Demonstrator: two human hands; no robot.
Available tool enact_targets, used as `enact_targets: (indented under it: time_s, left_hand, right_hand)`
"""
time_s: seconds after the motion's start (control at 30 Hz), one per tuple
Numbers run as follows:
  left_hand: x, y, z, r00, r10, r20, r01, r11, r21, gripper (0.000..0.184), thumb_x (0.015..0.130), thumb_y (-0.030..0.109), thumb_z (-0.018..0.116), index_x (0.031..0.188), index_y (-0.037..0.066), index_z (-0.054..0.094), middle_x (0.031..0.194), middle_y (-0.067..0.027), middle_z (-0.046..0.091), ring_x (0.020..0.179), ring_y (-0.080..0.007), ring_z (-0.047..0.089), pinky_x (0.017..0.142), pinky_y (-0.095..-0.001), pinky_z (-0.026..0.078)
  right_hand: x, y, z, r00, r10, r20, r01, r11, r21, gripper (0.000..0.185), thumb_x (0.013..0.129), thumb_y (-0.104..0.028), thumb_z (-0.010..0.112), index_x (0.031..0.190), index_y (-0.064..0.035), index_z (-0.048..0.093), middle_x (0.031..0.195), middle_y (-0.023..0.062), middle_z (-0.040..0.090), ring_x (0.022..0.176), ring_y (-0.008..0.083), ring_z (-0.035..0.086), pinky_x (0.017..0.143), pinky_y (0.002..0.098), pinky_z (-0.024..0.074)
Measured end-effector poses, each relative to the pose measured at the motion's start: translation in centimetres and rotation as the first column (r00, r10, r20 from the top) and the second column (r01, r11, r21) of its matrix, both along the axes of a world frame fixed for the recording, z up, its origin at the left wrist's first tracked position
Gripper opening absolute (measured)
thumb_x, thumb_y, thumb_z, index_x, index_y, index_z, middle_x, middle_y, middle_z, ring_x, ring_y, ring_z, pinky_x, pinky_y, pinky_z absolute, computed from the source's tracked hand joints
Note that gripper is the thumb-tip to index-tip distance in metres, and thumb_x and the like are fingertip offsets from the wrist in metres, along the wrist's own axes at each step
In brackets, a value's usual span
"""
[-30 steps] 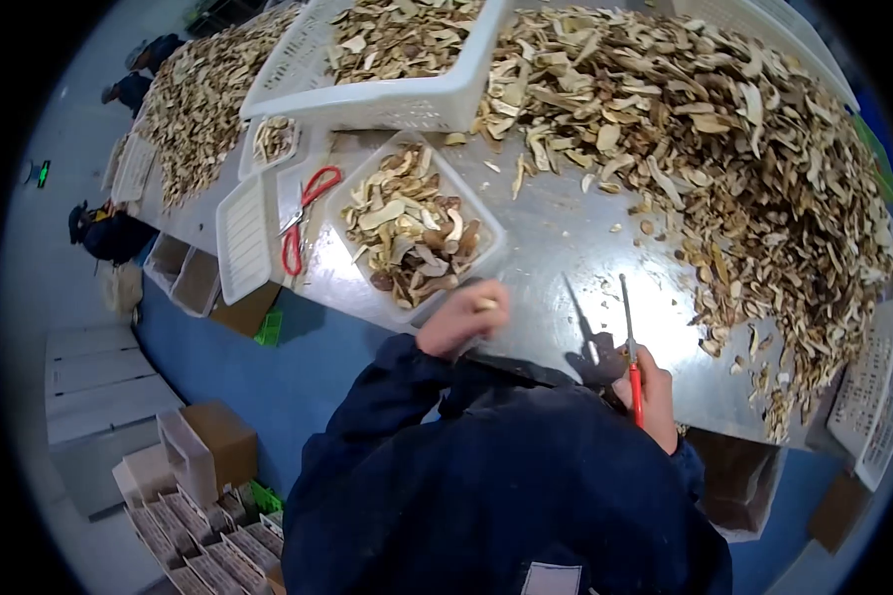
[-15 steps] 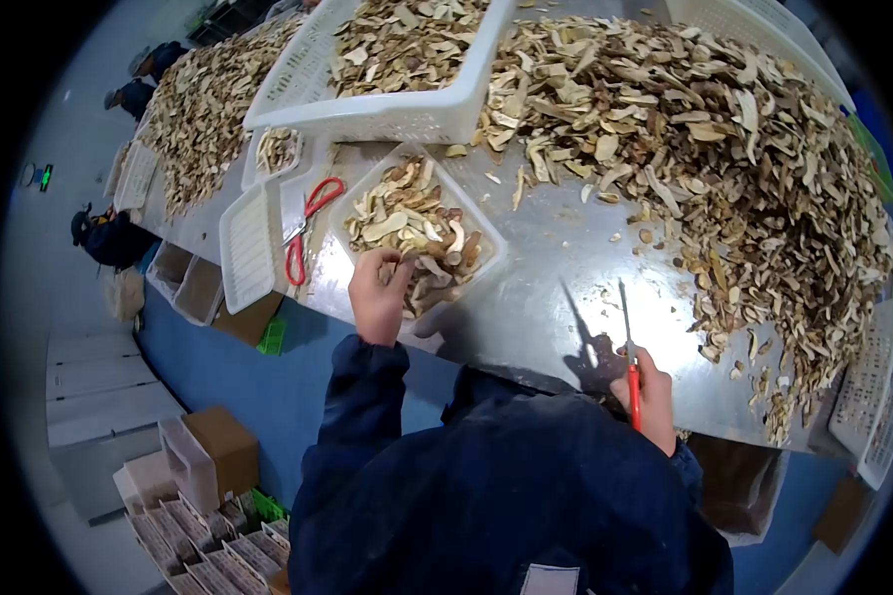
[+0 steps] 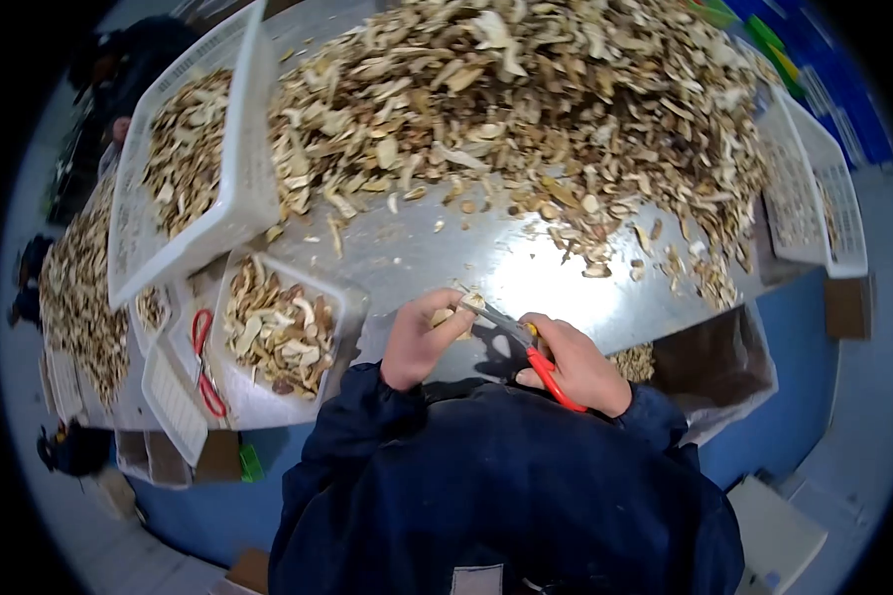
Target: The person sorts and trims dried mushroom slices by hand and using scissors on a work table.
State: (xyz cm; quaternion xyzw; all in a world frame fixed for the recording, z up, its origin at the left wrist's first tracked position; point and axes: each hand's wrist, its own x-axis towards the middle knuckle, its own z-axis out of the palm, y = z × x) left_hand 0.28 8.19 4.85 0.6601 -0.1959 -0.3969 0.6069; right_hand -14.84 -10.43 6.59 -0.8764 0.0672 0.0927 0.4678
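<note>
A modest batch of mushroom slices (image 3: 273,332) lay in the tub (image 3: 341,307), while a far larger heap (image 3: 526,109) sat loose on the bench (image 3: 407,248). The left hand (image 3: 417,342) was pinched closed on a small mushroom piece (image 3: 473,299), and the right hand (image 3: 587,369) was curled round the red-handled scissors (image 3: 556,385), blades at that piece. No brand or writing was readable.

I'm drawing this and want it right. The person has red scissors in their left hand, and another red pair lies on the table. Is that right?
Not quite. The head view shows the red scissors in the person's right hand, not the left. Another red pair does lie on the table.
</note>
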Motion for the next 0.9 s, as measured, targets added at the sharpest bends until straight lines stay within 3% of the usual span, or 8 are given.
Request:
enact_targets:
  time_s: [0.13, 0.23, 0.4, 0.5, 0.63, 0.73, 0.8, 0.9]
  left_hand:
    - [0.1, -2.3, -1.2, 0.979, -0.111, 0.173, 0.109, 0.994, 0.020, 0.014, 0.085, 0.012, 0.062, 0.092, 0.000, 0.062, 0.078, -0.0009, 0.061, 0.073, -0.0069, 0.054, 0.065, -0.0223, 0.043]
    - [1.4, -3.8, 0.0, 0.956, -0.281, -0.081, 0.292, 0.922, 0.253, 0.016, 0.085, 0.016, 0.062, 0.090, 0.001, 0.062, 0.075, 0.0000, 0.059, 0.070, -0.0065, 0.052, 0.063, -0.0212, 0.041]
    - [2.5, -5.4, -2.4, 0.839, -0.338, -0.426, 0.355, 0.934, -0.041, 0.019, 0.084, 0.017, 0.058, 0.097, 0.004, 0.059, 0.073, 0.0007, 0.053, 0.064, -0.0084, 0.048, 0.056, -0.0204, 0.037]
    - [2.9, -6.9, -3.9, 0.742, -0.196, -0.641, 0.125, 0.980, -0.155, 0.019, 0.084, 0.016, 0.057, 0.099, 0.005, 0.056, 0.074, 0.0000, 0.050, 0.063, -0.0096, 0.046, 0.052, -0.0212, 0.035]
    - [3.4, -11.1, -3.7, 0.753, -0.016, -0.657, -0.077, 0.991, -0.112, 0.013, 0.087, 0.015, 0.057, 0.094, 0.004, 0.054, 0.074, 0.0000, 0.048, 0.062, -0.0097, 0.046, 0.050, -0.0220, 0.035]
    - [5.2, -15.3, -2.9, 0.911, -0.249, -0.329, 0.280, 0.959, 0.048, 0.013, 0.090, 0.018, 0.058, 0.096, 0.006, 0.058, 0.072, -0.0001, 0.055, 0.066, -0.0113, 0.056, 0.056, -0.0198, 0.042]
    - [3.8, -18.5, -2.2, 0.934, -0.283, 0.221, 0.227, 0.942, 0.247, 0.019, 0.086, 0.016, 0.063, 0.097, 0.002, 0.059, 0.075, -0.0078, 0.059, 0.071, -0.0203, 0.061, 0.063, -0.0270, 0.047]
    - [2.8, -21.9, -4.6, 0.479, -0.286, 0.830, 0.182, 0.957, 0.225, 0.027, 0.079, 0.010, 0.065, 0.103, -0.002, 0.059, 0.086, -0.0196, 0.062, 0.078, -0.0342, 0.062, 0.069, -0.0392, 0.048]
  right_hand:
    - [-1.7, -0.4, -0.3, 0.993, -0.087, -0.079, 0.086, 0.996, -0.013, 0.055, 0.080, -0.039, 0.069, 0.113, -0.0013, 0.046, 0.076, 0.0206, 0.059, 0.074, 0.0399, 0.058, 0.064, 0.0450, 0.0440]
    - [-3.1, -0.2, -1.7, 0.984, -0.147, -0.098, 0.144, 0.989, -0.032, 0.047, 0.082, -0.039, 0.067, 0.105, -0.0021, 0.048, 0.067, 0.0203, 0.058, 0.066, 0.0414, 0.058, 0.059, 0.0460, 0.0437]
    - [-5.0, 0.0, -4.3, 0.960, -0.274, -0.064, 0.281, 0.943, 0.177, 0.042, 0.086, -0.038, 0.063, 0.103, -0.0012, 0.050, 0.062, 0.0164, 0.057, 0.059, 0.0360, 0.058, 0.060, 0.0401, 0.0479]
    - [-6.3, -0.2, -6.0, 0.907, -0.296, -0.300, 0.402, 0.390, 0.829, 0.046, 0.094, -0.043, 0.050, 0.110, 0.0000, 0.049, 0.060, 0.0067, 0.051, 0.056, 0.0243, 0.055, 0.067, 0.0354, 0.0506]
    - [-7.4, -0.8, -7.2, 0.836, -0.431, -0.339, 0.373, -0.007, 0.928, 0.060, 0.099, -0.051, 0.025, 0.118, 0.0019, 0.044, 0.065, 0.0048, 0.046, 0.066, 0.0171, 0.053, 0.077, 0.0374, 0.0509]
    - [-8.1, -1.8, -8.4, 0.659, -0.664, -0.352, 0.448, -0.029, 0.894, 0.060, 0.099, -0.051, 0.022, 0.117, 0.0023, 0.044, 0.065, 0.0043, 0.046, 0.066, 0.0166, 0.052, 0.078, 0.0394, 0.0518]
    - [-8.3, -2.6, -8.4, 0.630, -0.723, -0.282, 0.375, -0.035, 0.927, 0.055, 0.100, -0.048, 0.024, 0.116, 0.0013, 0.044, 0.066, 0.0034, 0.046, 0.065, 0.0149, 0.051, 0.076, 0.0380, 0.0519]
    - [-8.2, -2.5, -8.2, 0.621, -0.745, -0.243, 0.375, 0.010, 0.927, 0.052, 0.101, -0.045, 0.027, 0.116, 0.0020, 0.043, 0.066, 0.0035, 0.046, 0.066, 0.0144, 0.050, 0.076, 0.0363, 0.0516]
